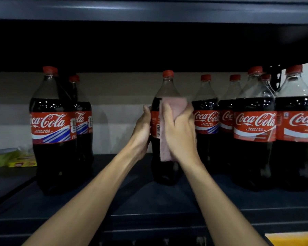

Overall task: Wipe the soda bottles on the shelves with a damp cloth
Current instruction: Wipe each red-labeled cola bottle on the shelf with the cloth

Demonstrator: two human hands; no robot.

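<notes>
Now my left hand (142,126) grips the left side of the soda bottle (166,86), with the fingers curled round it. My right hand (178,132) holds the pink cloth (172,105) pressed on the bottle's front, over the label. The bottle stands upright on the dark shelf (149,201), between my two hands.

I think the main risk is tipping. The bottle is tall, and if I rub hard near its shoulder while my left hand grips too loosely, it could lean away from me. The neighbour bottles (205,121) stand very near, just right of my right hand, so a wide stroke may knock them. A wet surface may also let my left hand slip. The two bottles (51,126) left of my left hand are well apart, so I judge less danger there.
</notes>
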